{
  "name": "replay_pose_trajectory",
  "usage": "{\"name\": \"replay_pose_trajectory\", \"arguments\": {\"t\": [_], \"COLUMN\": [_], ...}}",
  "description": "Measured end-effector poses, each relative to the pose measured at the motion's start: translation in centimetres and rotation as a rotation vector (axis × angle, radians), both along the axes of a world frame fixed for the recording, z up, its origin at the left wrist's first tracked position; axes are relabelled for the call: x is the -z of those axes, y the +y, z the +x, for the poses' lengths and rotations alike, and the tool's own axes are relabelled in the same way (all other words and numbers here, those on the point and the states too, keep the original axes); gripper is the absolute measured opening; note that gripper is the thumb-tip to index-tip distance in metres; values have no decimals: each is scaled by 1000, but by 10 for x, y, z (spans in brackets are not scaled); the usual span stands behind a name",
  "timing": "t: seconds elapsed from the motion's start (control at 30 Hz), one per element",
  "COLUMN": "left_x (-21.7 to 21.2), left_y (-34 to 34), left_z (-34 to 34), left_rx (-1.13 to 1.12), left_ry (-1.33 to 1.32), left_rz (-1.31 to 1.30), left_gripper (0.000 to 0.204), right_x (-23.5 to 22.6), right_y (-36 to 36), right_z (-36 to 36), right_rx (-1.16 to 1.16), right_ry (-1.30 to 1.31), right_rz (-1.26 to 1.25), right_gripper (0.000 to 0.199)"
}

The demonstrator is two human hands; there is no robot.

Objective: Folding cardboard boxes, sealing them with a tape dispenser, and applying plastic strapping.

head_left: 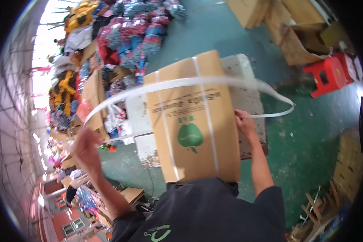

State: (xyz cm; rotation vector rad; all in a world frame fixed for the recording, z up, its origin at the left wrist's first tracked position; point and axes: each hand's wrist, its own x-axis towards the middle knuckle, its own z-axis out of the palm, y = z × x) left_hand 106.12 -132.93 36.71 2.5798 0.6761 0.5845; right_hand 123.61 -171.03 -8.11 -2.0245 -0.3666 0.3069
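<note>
A brown cardboard carton (pixel 191 165) with green and dark print rests in front of me on a worn, pale metal-topped table (pixel 138 113). Two white straps (pixel 208 133) run tight along its length. Above the carton arches a loose white strap (pixel 177 83), smeared by motion, bowing out past the right side and bending back. My left hand (pixel 86 147), raised left of the carton and blurred, is closed on this strap. Close against the carton's right edge, my right hand (pixel 245 122) has its fingers curled round the strap's other stretch. The carton hides part of that stretch.
Bundled colourful goods (pixel 137 32) are heaped at the far left. Red plastic stools (pixel 328 76) and an open carton (pixel 306 42) stand at the far right. Wooden scraps (pixel 316 207) lie at the lower right, flat cardboard (pixel 132 195) and a cable at the lower left.
</note>
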Motion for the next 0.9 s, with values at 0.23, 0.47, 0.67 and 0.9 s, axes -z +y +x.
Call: {"name": "replay_pose_trajectory", "arguments": {"t": [0.23, 0.47, 0.67, 0.9], "left_x": [46, 74, 74, 140], "left_y": [-45, -49, -61, -58], "left_z": [41, 31, 21, -44], "left_rx": [161, 250, 187, 119], "left_ry": [198, 387, 166, 369], "left_rz": [22, 172, 43, -79], "left_gripper": [28, 32, 26, 25], "right_x": [-50, -30, -27, -72], "right_y": [-16, -27, -33, -21], "right_z": [9, -11, -20, -26], "right_rx": [211, 384, 439, 311], "right_ry": [341, 318, 262, 258], "right_rz": [12, 177, 175, 227], "right_gripper": [70, 82, 69, 43]}}
